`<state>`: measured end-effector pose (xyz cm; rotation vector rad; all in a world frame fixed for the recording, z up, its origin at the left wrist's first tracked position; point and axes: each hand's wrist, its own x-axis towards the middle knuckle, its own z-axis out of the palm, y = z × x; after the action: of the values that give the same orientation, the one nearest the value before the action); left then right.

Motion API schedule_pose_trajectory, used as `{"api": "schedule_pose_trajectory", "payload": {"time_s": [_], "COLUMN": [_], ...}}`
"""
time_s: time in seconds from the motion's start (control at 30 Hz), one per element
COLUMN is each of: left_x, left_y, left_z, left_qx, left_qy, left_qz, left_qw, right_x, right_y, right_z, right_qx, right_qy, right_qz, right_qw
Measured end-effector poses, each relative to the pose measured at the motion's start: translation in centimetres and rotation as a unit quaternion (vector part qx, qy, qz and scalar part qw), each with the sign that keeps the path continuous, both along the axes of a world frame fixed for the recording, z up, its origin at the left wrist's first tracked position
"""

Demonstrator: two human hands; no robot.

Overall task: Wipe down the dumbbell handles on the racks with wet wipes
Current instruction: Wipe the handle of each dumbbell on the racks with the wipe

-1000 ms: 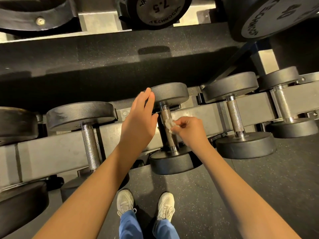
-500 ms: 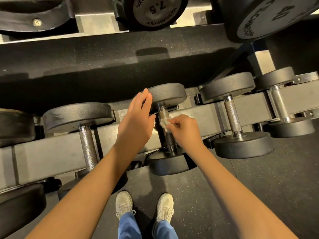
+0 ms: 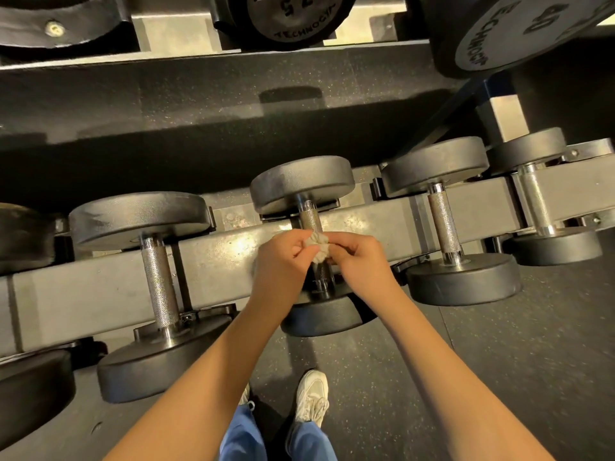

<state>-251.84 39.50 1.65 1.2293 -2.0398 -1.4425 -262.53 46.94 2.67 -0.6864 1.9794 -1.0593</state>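
Note:
A crumpled grey-white wet wipe (image 3: 318, 247) sits just above the knurled steel handle (image 3: 311, 218) of the middle dumbbell (image 3: 301, 183) on the low rack. My left hand (image 3: 283, 266) and my right hand (image 3: 361, 261) both pinch the wipe from either side, fingers curled. The lower half of that handle is hidden behind my hands. Its near head (image 3: 321, 316) shows below my wrists.
The grey rack beam (image 3: 100, 287) carries a larger dumbbell (image 3: 159, 281) on the left and two more, one (image 3: 444, 221) and another (image 3: 535, 197), on the right. An upper shelf holds black dumbbell heads (image 3: 293, 15). My white shoes (image 3: 311, 399) stand on the dark speckled rubber floor.
My left hand left the middle dumbbell's far head and came down to the wipe. Both hands now hold the wipe together over the handle.

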Motion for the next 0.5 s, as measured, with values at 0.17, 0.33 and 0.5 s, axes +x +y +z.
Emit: {"api": "schedule_pose_trajectory", "payload": {"time_s": [0.17, 0.33, 0.5], "left_x": [-0.3, -2.2, -1.6], "left_y": [-1.5, -1.5, -0.6], "left_z": [-0.3, -2.0, -2.1], "left_qx": [-0.091, -0.052, -0.055], "left_qy": [-0.036, -0.031, -0.051], "left_qz": [0.079, 0.095, 0.070], "left_qw": [0.992, 0.994, 0.995], "right_x": [0.2, 1.4, 1.5], "right_y": [1.8, 2.6, 2.6], "right_z": [0.2, -1.1, -1.2], "right_qx": [0.013, 0.063, 0.056], "right_qy": [0.047, 0.128, 0.153], "right_qz": [-0.013, -0.029, -0.034], "right_qw": [0.999, 0.989, 0.986]}}
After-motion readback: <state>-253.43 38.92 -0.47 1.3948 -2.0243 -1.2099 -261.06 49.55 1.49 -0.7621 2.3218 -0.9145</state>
